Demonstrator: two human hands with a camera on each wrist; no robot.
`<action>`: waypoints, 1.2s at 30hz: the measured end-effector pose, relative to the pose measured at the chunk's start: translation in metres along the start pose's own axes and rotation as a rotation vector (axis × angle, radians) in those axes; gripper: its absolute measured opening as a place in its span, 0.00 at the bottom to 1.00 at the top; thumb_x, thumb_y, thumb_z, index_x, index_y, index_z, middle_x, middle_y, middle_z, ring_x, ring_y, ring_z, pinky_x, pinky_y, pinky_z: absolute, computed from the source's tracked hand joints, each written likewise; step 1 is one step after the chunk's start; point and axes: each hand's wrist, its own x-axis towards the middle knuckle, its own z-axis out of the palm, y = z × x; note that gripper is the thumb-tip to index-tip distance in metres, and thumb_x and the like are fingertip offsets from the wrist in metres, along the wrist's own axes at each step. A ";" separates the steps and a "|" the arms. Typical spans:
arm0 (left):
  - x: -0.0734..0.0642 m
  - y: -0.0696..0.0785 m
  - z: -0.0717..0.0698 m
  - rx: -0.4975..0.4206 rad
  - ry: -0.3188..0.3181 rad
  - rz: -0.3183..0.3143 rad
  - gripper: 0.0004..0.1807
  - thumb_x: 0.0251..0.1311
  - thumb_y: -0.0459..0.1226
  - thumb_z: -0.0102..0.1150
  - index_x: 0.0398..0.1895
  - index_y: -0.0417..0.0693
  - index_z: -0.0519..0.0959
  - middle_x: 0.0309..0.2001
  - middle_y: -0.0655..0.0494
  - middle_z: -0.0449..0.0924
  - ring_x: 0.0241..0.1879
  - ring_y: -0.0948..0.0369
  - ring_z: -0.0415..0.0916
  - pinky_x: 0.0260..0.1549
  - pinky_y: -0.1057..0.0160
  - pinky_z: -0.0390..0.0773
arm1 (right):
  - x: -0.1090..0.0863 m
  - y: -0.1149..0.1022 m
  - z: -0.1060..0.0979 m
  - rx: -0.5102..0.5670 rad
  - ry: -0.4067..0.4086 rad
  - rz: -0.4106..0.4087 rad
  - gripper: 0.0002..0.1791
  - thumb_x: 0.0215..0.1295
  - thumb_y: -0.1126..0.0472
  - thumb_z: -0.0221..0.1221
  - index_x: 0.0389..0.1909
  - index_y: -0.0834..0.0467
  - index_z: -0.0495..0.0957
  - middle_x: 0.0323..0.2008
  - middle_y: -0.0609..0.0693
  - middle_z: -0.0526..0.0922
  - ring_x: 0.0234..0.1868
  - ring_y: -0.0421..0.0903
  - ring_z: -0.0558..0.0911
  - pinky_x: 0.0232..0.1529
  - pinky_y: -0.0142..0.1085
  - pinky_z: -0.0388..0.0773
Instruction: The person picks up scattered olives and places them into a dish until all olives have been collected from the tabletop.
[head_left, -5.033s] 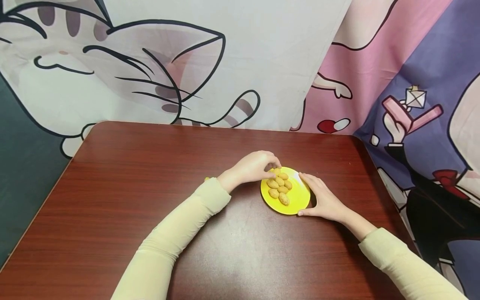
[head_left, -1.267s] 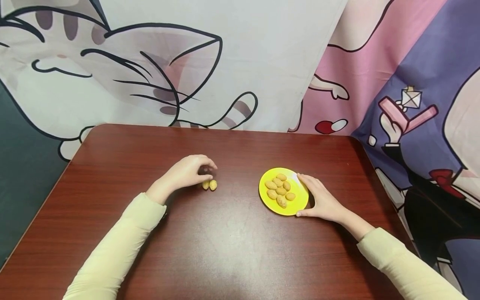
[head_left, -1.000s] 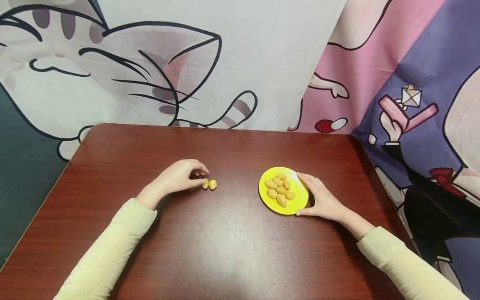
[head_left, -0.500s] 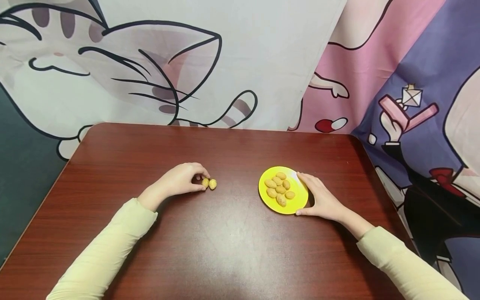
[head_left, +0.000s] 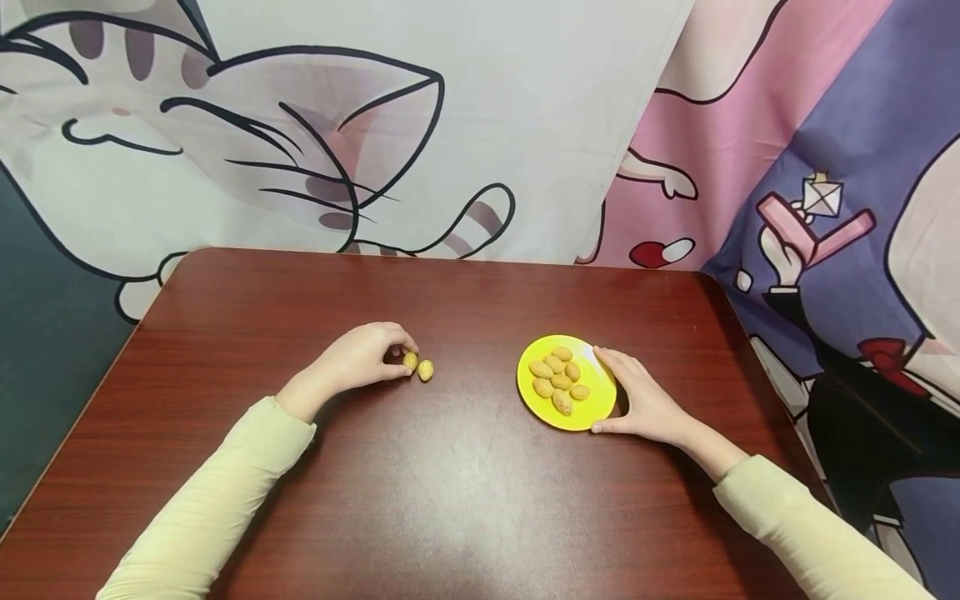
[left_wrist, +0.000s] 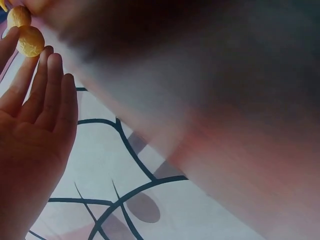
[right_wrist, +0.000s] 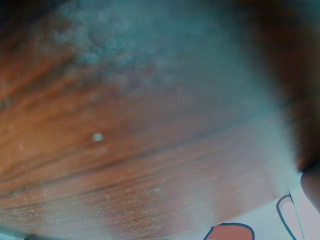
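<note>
In the head view my left hand (head_left: 365, 357) pinches a small yellow-brown oval piece that looks like a coated nut (head_left: 410, 361) between thumb and fingers. A second such piece (head_left: 426, 370) lies on the table just right of it. The left wrist view shows the pinched piece (left_wrist: 31, 41) at the fingertips, its surface finely cracked, with the other piece behind it. My right hand (head_left: 643, 400) holds the right edge of a yellow plate (head_left: 597, 406), thumb at the front and fingers at the back. Several similar oval pieces (head_left: 560, 381) sit grouped on the plate.
The dark red-brown wooden table (head_left: 450, 483) carries everything. Behind its far edge hangs a printed cloth (head_left: 540, 108) with a cartoon cat, and more pink and purple cloth hangs at the right. The right wrist view is mostly blurred table.
My left hand has gone from the plate back to the loose pieces at left and gripped one, which has now shifted slightly away from its neighbour. The right hand stays on the plate.
</note>
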 end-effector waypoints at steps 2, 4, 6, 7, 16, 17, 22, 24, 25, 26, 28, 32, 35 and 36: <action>0.001 0.003 -0.001 0.002 0.016 0.003 0.11 0.60 0.36 0.76 0.45 0.46 0.89 0.42 0.55 0.87 0.41 0.58 0.82 0.46 0.55 0.83 | 0.000 0.000 0.001 -0.004 0.003 -0.003 0.70 0.43 0.44 0.84 0.84 0.59 0.54 0.79 0.66 0.62 0.79 0.66 0.60 0.72 0.70 0.61; 0.004 0.006 -0.002 0.002 0.029 0.010 0.12 0.60 0.36 0.76 0.46 0.45 0.89 0.43 0.55 0.87 0.42 0.58 0.84 0.48 0.54 0.84 | 0.000 0.000 0.001 -0.006 0.004 -0.005 0.70 0.43 0.44 0.84 0.84 0.60 0.54 0.79 0.66 0.62 0.78 0.66 0.60 0.72 0.69 0.61; 0.006 0.011 -0.002 -0.001 0.035 0.015 0.12 0.60 0.36 0.75 0.47 0.45 0.88 0.43 0.54 0.87 0.44 0.57 0.85 0.49 0.53 0.85 | 0.000 0.000 0.001 -0.008 0.003 -0.001 0.70 0.43 0.44 0.84 0.84 0.59 0.54 0.79 0.65 0.62 0.79 0.65 0.60 0.72 0.69 0.62; 0.008 0.013 -0.002 -0.002 0.037 0.018 0.13 0.60 0.36 0.75 0.47 0.45 0.88 0.44 0.54 0.87 0.44 0.57 0.85 0.50 0.53 0.85 | 0.000 0.001 0.001 -0.006 0.002 0.001 0.70 0.44 0.44 0.84 0.84 0.59 0.54 0.79 0.65 0.62 0.79 0.65 0.59 0.72 0.69 0.61; 0.023 0.032 -0.002 0.011 0.040 0.045 0.14 0.62 0.38 0.75 0.50 0.46 0.88 0.47 0.54 0.88 0.49 0.56 0.84 0.55 0.51 0.83 | 0.000 0.002 0.002 0.001 0.004 -0.007 0.70 0.43 0.44 0.84 0.84 0.59 0.54 0.79 0.66 0.62 0.79 0.66 0.60 0.72 0.70 0.61; 0.024 0.034 -0.002 0.009 0.038 0.046 0.14 0.62 0.39 0.75 0.50 0.46 0.88 0.48 0.54 0.88 0.50 0.56 0.84 0.56 0.51 0.83 | 0.000 0.002 0.002 -0.003 0.001 -0.002 0.70 0.43 0.43 0.84 0.84 0.58 0.54 0.79 0.65 0.62 0.79 0.66 0.59 0.72 0.69 0.61; 0.034 0.046 0.001 -0.007 0.030 0.058 0.15 0.64 0.39 0.74 0.52 0.47 0.88 0.50 0.55 0.88 0.51 0.57 0.84 0.57 0.52 0.83 | 0.000 0.002 0.002 -0.009 0.002 -0.003 0.71 0.43 0.44 0.84 0.84 0.58 0.54 0.79 0.65 0.62 0.79 0.65 0.60 0.72 0.68 0.62; 0.038 0.051 0.004 -0.013 0.029 0.074 0.14 0.64 0.39 0.74 0.52 0.47 0.88 0.50 0.56 0.87 0.50 0.58 0.83 0.56 0.53 0.83 | 0.000 0.001 0.002 -0.004 0.005 -0.009 0.71 0.42 0.44 0.84 0.84 0.59 0.54 0.79 0.65 0.62 0.79 0.66 0.60 0.72 0.68 0.61; 0.040 0.053 0.005 -0.012 0.032 0.089 0.14 0.64 0.39 0.74 0.52 0.47 0.88 0.49 0.56 0.87 0.50 0.58 0.83 0.56 0.53 0.83 | 0.000 0.001 0.002 -0.002 0.008 -0.015 0.71 0.42 0.44 0.84 0.84 0.60 0.55 0.79 0.66 0.62 0.78 0.66 0.60 0.72 0.68 0.61; 0.042 0.055 0.007 -0.013 0.032 0.101 0.14 0.63 0.38 0.74 0.51 0.48 0.88 0.49 0.56 0.87 0.50 0.58 0.83 0.56 0.54 0.83 | 0.000 0.001 0.002 -0.003 0.012 -0.021 0.71 0.42 0.44 0.84 0.84 0.60 0.55 0.78 0.66 0.63 0.78 0.67 0.60 0.71 0.68 0.61; 0.046 0.060 0.010 -0.015 0.032 0.122 0.13 0.63 0.38 0.74 0.51 0.48 0.88 0.48 0.56 0.87 0.49 0.58 0.83 0.56 0.54 0.83 | 0.000 0.001 0.002 0.001 0.013 -0.026 0.71 0.42 0.45 0.84 0.83 0.61 0.55 0.78 0.66 0.63 0.78 0.67 0.60 0.71 0.68 0.61; 0.055 0.070 0.016 -0.023 0.023 0.153 0.13 0.64 0.38 0.73 0.50 0.49 0.88 0.48 0.57 0.87 0.50 0.59 0.83 0.57 0.56 0.83 | 0.000 0.000 0.001 -0.004 0.012 -0.027 0.71 0.42 0.44 0.84 0.83 0.61 0.55 0.79 0.66 0.62 0.78 0.67 0.60 0.71 0.68 0.61; 0.061 0.077 0.020 -0.023 0.012 0.182 0.13 0.65 0.39 0.73 0.52 0.48 0.88 0.49 0.57 0.87 0.51 0.58 0.84 0.58 0.56 0.83 | 0.000 -0.001 0.000 0.001 0.006 -0.021 0.71 0.42 0.45 0.84 0.84 0.61 0.55 0.79 0.66 0.62 0.79 0.67 0.59 0.72 0.69 0.61; 0.063 0.080 0.022 -0.020 0.008 0.192 0.13 0.65 0.39 0.73 0.52 0.49 0.88 0.49 0.57 0.87 0.51 0.59 0.84 0.58 0.57 0.83 | 0.000 -0.001 0.001 0.003 0.006 -0.018 0.71 0.42 0.45 0.84 0.83 0.61 0.55 0.79 0.66 0.62 0.79 0.67 0.59 0.72 0.69 0.60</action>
